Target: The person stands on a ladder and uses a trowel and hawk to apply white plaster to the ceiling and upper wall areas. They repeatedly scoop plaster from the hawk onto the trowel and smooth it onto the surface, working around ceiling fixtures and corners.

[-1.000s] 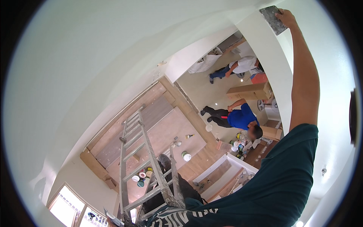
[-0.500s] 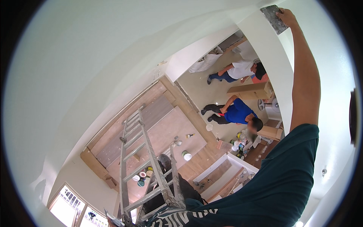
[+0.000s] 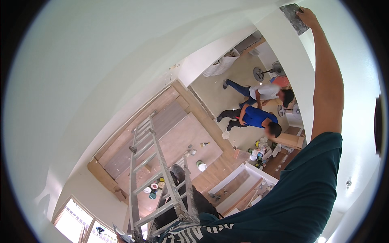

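High at the upper right, my right hand [image 3: 308, 17] is closed on a wide, grey-smeared putty scraper [image 3: 295, 19]. Its blade lies at the edge of the pale band between ceiling and wall. My right arm is stretched up, bare below a dark green sleeve. At the lower left edge, a sliver of my left hand [image 3: 120, 239] shows beside a thin, pale, flat-edged thing [image 3: 125, 235]; its fingers are mostly hidden. Below me stands a splattered aluminium ladder [image 3: 156, 174], my dark shoe [image 3: 177, 172] by its rungs.
Two people stand on the floor below, one in a blue shirt [image 3: 259, 117], one in a white shirt [image 3: 265, 92]. Pedestal fans [image 3: 258, 74], paint cans [image 3: 152, 190], a white bucket [image 3: 201, 165] and a brush [image 3: 205, 144] are about. A window [image 3: 75, 220] is at lower left.
The person in white has walked up close beside the person in blue, uncovering a fan behind; a long cardboard box is now largely hidden. My right hand and scraper have barely moved.
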A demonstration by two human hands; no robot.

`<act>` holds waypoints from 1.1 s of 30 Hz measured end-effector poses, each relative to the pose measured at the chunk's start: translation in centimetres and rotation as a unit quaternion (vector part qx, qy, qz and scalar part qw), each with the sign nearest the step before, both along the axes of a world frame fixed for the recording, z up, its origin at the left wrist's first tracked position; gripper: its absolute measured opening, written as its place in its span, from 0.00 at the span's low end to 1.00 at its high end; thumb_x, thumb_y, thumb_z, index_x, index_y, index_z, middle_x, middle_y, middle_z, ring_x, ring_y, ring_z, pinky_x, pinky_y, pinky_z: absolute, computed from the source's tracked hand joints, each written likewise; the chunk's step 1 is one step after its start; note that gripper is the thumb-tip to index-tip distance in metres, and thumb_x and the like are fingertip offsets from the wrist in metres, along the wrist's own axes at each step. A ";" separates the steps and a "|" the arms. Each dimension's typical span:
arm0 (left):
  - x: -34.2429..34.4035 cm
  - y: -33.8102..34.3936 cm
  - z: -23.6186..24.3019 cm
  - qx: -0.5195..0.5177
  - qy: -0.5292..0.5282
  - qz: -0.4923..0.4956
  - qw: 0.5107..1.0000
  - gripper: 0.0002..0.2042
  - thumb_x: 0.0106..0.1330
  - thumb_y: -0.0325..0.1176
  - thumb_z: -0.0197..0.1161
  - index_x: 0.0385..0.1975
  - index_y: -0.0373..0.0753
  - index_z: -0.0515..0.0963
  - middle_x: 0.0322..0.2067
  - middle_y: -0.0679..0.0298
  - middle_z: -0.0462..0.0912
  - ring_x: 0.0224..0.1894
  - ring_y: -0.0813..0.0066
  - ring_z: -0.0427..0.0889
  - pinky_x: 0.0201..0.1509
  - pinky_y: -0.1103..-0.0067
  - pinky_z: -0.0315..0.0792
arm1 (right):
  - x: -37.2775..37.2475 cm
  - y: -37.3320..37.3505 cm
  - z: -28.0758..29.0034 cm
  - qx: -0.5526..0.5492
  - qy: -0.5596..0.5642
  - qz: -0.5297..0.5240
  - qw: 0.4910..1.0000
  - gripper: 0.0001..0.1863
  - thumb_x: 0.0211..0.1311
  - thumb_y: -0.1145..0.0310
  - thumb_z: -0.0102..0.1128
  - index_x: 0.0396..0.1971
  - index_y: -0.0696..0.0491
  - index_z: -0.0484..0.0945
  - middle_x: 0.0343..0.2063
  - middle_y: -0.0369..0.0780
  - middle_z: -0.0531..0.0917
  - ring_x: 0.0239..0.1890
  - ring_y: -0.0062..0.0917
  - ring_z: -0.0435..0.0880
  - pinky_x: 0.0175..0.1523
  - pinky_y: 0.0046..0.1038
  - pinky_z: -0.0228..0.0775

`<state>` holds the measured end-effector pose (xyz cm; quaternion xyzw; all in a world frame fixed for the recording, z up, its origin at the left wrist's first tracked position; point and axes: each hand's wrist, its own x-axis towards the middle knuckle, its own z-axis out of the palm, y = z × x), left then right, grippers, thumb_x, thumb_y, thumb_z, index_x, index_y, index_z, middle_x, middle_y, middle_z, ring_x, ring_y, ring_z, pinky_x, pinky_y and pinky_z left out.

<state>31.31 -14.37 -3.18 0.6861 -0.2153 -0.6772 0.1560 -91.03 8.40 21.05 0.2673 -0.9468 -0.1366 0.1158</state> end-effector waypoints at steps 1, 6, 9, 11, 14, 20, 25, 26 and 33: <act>-0.1 0.2 -0.4 0.004 0.001 0.001 1.000 0.32 0.72 0.51 0.51 0.70 0.38 0.56 0.39 0.57 0.70 0.37 0.63 0.74 0.37 0.70 0.74 | -0.4 -0.2 0.1 -0.003 0.003 0.006 1.000 0.24 0.67 0.55 0.55 0.57 0.52 0.76 0.44 0.49 0.85 0.48 0.41 0.83 0.55 0.38 0.71; 0.2 1.0 2.0 -0.008 -0.019 0.010 1.000 0.32 0.73 0.50 0.51 0.70 0.38 0.56 0.38 0.57 0.70 0.36 0.63 0.74 0.36 0.71 0.74 | 3.6 -3.6 -2.3 0.022 -0.030 -0.042 0.998 0.27 0.66 0.53 0.55 0.60 0.55 0.74 0.48 0.50 0.83 0.52 0.42 0.82 0.57 0.39 0.70; 0.2 0.4 1.1 -0.003 -0.009 0.004 1.000 0.32 0.73 0.50 0.51 0.70 0.38 0.56 0.37 0.58 0.70 0.35 0.64 0.73 0.36 0.71 0.74 | 2.8 -2.3 -1.9 0.006 0.016 -0.012 1.000 0.23 0.68 0.54 0.53 0.54 0.55 0.76 0.38 0.47 0.85 0.34 0.36 0.84 0.46 0.37 0.73; 0.2 0.6 1.4 -0.006 -0.013 0.006 1.000 0.32 0.73 0.50 0.51 0.70 0.38 0.56 0.36 0.58 0.70 0.34 0.64 0.73 0.35 0.71 0.74 | 2.6 -2.4 -2.6 -0.004 0.029 0.007 1.000 0.22 0.68 0.54 0.52 0.52 0.54 0.77 0.33 0.45 0.86 0.26 0.32 0.85 0.41 0.37 0.75; 0.2 0.6 1.4 -0.006 -0.013 0.005 1.000 0.32 0.73 0.50 0.51 0.70 0.38 0.56 0.35 0.58 0.70 0.34 0.65 0.73 0.35 0.71 0.74 | 1.2 -1.9 -2.7 -0.005 0.033 0.005 0.999 0.24 0.68 0.54 0.52 0.56 0.53 0.76 0.35 0.45 0.86 0.26 0.32 0.85 0.42 0.36 0.75; -0.2 0.6 1.2 -0.008 -0.011 0.008 1.000 0.31 0.73 0.49 0.51 0.70 0.39 0.56 0.34 0.59 0.70 0.32 0.65 0.73 0.33 0.72 0.73 | 0.1 -1.3 -2.4 0.024 0.042 -0.012 0.999 0.29 0.67 0.52 0.53 0.63 0.50 0.72 0.46 0.47 0.85 0.41 0.37 0.86 0.52 0.37 0.74; -0.6 0.8 1.3 -0.010 -0.011 0.012 1.000 0.31 0.73 0.49 0.51 0.71 0.39 0.56 0.33 0.60 0.70 0.31 0.66 0.73 0.32 0.72 0.73 | 1.7 -1.9 -2.4 0.057 0.054 -0.044 0.996 0.29 0.67 0.50 0.53 0.64 0.50 0.71 0.55 0.48 0.80 0.60 0.41 0.77 0.62 0.40 0.69; -0.7 0.7 1.2 -0.008 -0.010 0.011 1.000 0.31 0.73 0.48 0.51 0.71 0.39 0.56 0.32 0.60 0.70 0.31 0.66 0.73 0.32 0.72 0.73 | 1.9 -1.8 -2.4 0.054 0.076 -0.037 0.995 0.29 0.67 0.51 0.52 0.63 0.50 0.71 0.54 0.48 0.81 0.59 0.41 0.78 0.61 0.40 0.69; -1.0 0.3 0.6 -0.004 -0.002 0.006 1.000 0.31 0.73 0.48 0.51 0.71 0.40 0.56 0.31 0.61 0.70 0.29 0.67 0.73 0.30 0.73 0.73 | 1.6 -0.5 -1.0 -0.037 0.012 -0.020 0.999 0.25 0.66 0.52 0.54 0.57 0.50 0.77 0.43 0.48 0.85 0.48 0.39 0.84 0.55 0.38 0.72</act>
